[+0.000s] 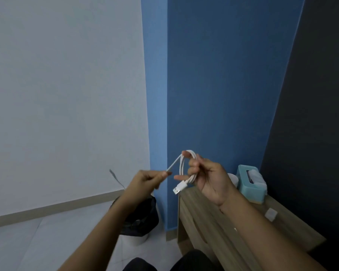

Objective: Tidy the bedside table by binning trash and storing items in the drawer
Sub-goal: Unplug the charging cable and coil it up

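**Item in hand:** one white USB cable (182, 165), being coiled in the air just over the left edge of the bedside table (294, 227).

**Grip:** the right hand (207, 178) is clasping the loops with curled fingers, and the USB plug (178, 189) is hanging below. The left hand (147, 179) is pinching the free end.

**Stage, judged:** mid-task. The cable is being readied for the drawer and is not yet stored.

**Sitting on top:**
- one teal tissue box (251, 182) at the back edge
- one white round object (233, 178) beside it, partly hidden
- one small white block (271, 214) mid-top

**Standing on the floor beside:** one black-lined bin (141, 218).
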